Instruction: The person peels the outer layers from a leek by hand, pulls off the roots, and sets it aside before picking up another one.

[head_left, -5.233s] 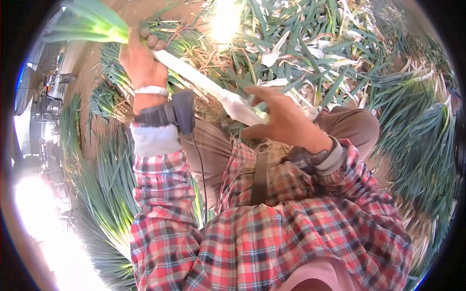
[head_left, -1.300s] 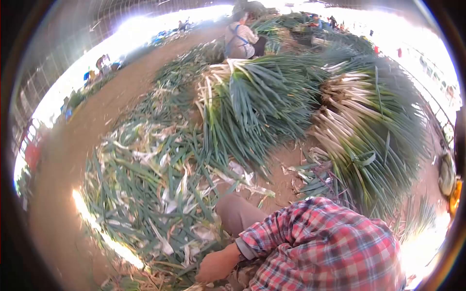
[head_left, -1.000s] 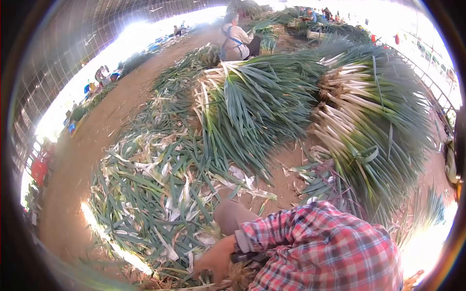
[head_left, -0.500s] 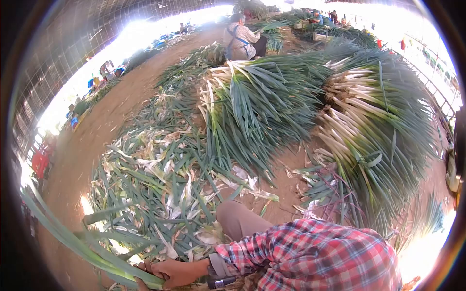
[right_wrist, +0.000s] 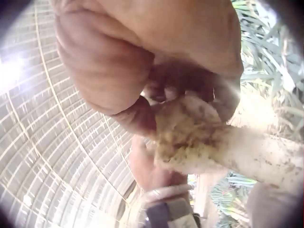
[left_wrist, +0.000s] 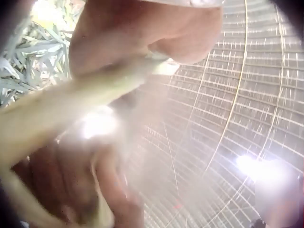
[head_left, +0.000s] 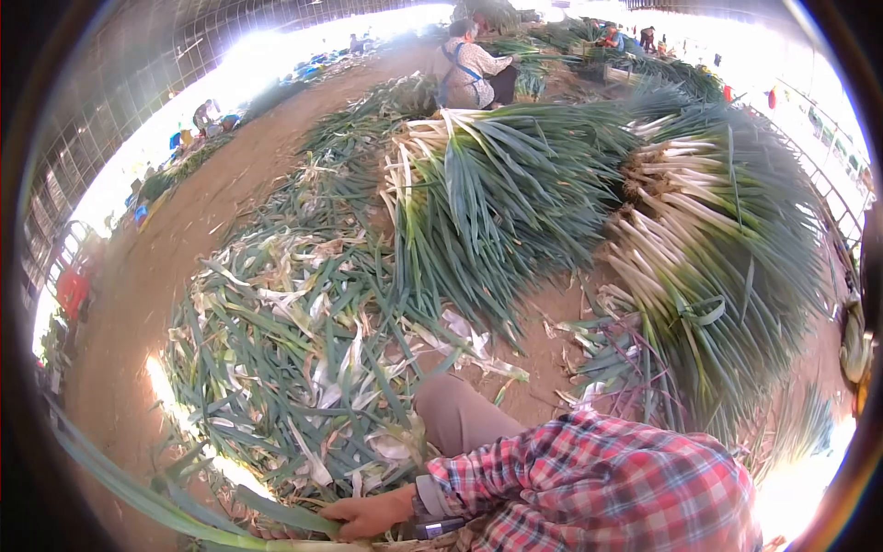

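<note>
One leek (head_left: 241,536) at the bottom left of the head view; runs from the right hand (head_left: 372,515) toward the left edge. Appears pinched at a leaf (head_left: 290,511). Near the knee (head_left: 464,419), a heap of loose leaves (head_left: 285,359); beyond, a left stack (head_left: 501,193) and a right stack (head_left: 690,258) of leeks. Left wrist view, blurred: leek tucked under the left hand (left_wrist: 142,33), apparently gripped. Right wrist view: soil-stained base (right_wrist: 185,137) of the leek clasped in the right hand, with the left hand below.
</note>
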### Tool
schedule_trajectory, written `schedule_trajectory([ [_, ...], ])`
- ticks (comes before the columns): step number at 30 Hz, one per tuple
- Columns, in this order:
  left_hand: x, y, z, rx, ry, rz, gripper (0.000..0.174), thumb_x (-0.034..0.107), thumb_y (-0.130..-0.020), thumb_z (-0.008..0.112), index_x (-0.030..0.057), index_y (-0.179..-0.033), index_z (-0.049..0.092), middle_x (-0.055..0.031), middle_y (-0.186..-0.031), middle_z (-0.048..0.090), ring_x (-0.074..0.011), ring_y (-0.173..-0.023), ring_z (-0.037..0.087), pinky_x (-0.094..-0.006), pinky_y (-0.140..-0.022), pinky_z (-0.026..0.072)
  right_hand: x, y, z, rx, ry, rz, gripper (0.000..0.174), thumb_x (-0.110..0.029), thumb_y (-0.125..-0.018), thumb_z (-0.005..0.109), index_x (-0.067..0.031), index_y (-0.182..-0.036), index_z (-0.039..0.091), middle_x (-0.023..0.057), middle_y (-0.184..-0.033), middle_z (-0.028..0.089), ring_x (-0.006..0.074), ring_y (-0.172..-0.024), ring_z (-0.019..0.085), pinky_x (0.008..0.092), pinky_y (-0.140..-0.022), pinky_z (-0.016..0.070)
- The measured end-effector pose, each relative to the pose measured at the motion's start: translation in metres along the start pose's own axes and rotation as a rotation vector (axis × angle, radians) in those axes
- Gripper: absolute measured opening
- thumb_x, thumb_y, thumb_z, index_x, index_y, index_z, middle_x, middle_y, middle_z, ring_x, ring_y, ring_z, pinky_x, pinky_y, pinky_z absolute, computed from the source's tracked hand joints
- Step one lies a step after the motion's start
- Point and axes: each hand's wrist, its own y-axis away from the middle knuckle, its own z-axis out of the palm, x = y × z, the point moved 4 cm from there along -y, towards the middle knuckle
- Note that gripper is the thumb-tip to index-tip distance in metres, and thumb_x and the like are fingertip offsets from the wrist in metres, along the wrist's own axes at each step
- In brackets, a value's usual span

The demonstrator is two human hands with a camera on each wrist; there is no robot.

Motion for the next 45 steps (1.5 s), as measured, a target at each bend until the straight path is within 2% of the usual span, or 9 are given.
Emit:
schedule_trajectory([
  [5,0.008,-0.025,0.027,-0.068,0.057,-0.026,0.039,0.032,-0.097,0.049,0.0014,-0.12,0.054,-0.0119,-0.107,0.062,-0.0257,-0.096,0.06,-0.0379,-0.083,0.0514,-0.029,0.005,0.014,0.064,-0.224,0.066,0.026,-0.015,-0.09,0.049,-0.0013,-0.112,0.049,0.0021,-0.073,0.052,0.0105,-0.067,0.051,0.0276,-0.054,0.0432],
  [15,0.023,-0.097,0.117,-0.219,0.168,-0.086,0.034,0.029,-0.096,0.051,0.0011,-0.114,0.056,-0.011,-0.1,0.063,-0.0238,-0.089,0.062,-0.0372,-0.078,0.053,0.008,0.124,-0.055,-0.486,1.095,0.3,0.032,-0.024,-0.076,0.067,-0.0008,-0.098,0.064,0.0159,-0.076,0.063,0.0317,-0.076,0.062,0.0455,-0.069,0.0483],
  [18,0.031,-0.087,0.109,-0.134,0.211,-0.075,0.033,0.028,-0.095,0.052,0.001,-0.113,0.057,-0.0108,-0.098,0.064,-0.0232,-0.087,0.063,-0.037,-0.077,0.0535,-0.002,0.132,-0.1,0.027,1.32,0.052,0.027,-0.019,-0.068,0.062,0.0018,-0.086,0.065,0.0181,-0.089,0.063,0.0354,-0.085,0.061,0.0447,-0.073,0.0497],
  [20,0.053,-0.013,0.045,0.133,0.22,-0.01,0.032,0.028,-0.095,0.052,0.0009,-0.111,0.057,-0.0106,-0.096,0.064,-0.0228,-0.086,0.063,-0.0369,-0.076,0.0539,-0.042,0.09,-0.101,0.086,1.583,0.371,0.023,-0.019,-0.066,0.062,-0.0038,-0.084,0.064,0.0175,-0.089,0.062,0.0328,-0.084,0.061,0.048,-0.075,0.0477],
  [23,0.073,0.101,-0.003,0.65,-0.308,0.292,0.026,0.025,-0.095,0.053,0.0019,-0.104,0.061,-0.0071,-0.085,0.063,-0.019,-0.079,0.062,-0.034,-0.071,0.052,-0.062,0.011,-0.07,0.137,0.927,-0.067,0.051,-0.028,-0.076,0.075,-0.0003,-0.115,0.059,0.0192,-0.109,0.06,0.0297,-0.1,0.059,0.04,-0.086,0.0478],
  [24,0.059,0.103,-0.005,0.749,-0.603,0.193,0.035,0.009,-0.091,0.056,-0.0007,-0.124,0.054,-0.0114,-0.115,0.06,-0.0249,-0.101,0.058,-0.0395,-0.088,0.0486,-0.076,-0.007,-0.043,0.091,0.728,-0.031,0.048,-0.024,-0.076,0.076,0.0003,-0.114,0.058,0.0162,-0.107,0.06,0.0241,-0.098,0.059,0.0361,-0.084,0.0479],
  [30,0.04,0.096,0.041,0.58,0.183,0.34,0.03,0.012,-0.094,0.055,-0.0036,-0.119,0.051,-0.014,-0.109,0.063,-0.0217,-0.102,0.062,-0.0309,-0.083,0.0524,-0.052,-0.042,0.017,0.172,0.396,-0.034,0.033,-0.009,-0.081,0.072,0.0026,-0.107,0.056,0.0039,-0.091,0.058,0.0097,-0.082,0.053,0.0259,-0.074,0.0468],
  [35,0.051,0.12,0.036,0.827,-0.105,0.397,0.017,0.017,-0.094,0.059,0.0061,-0.082,0.053,-0.0005,-0.079,0.055,-0.008,-0.068,0.052,-0.0238,-0.058,0.0426,-0.046,-0.049,0.03,0.213,0.396,-0.09,0.018,-0.01,-0.079,0.071,0.0001,-0.09,0.061,0.0102,-0.086,0.062,0.0166,-0.077,0.06,0.0318,-0.07,0.049],
  [45,0.031,0.159,0.013,0.76,-0.338,0.44,0.011,0.015,-0.095,0.056,0.0044,-0.096,0.057,-0.0018,-0.085,0.056,-0.0108,-0.075,0.055,-0.0263,-0.06,0.0467,-0.031,-0.068,0.052,0.07,0.322,-0.047,0.024,-0.012,-0.083,0.068,0.0011,-0.101,0.058,0.0076,-0.084,0.061,0.0151,-0.077,0.058,0.0309,-0.069,0.0478],
])
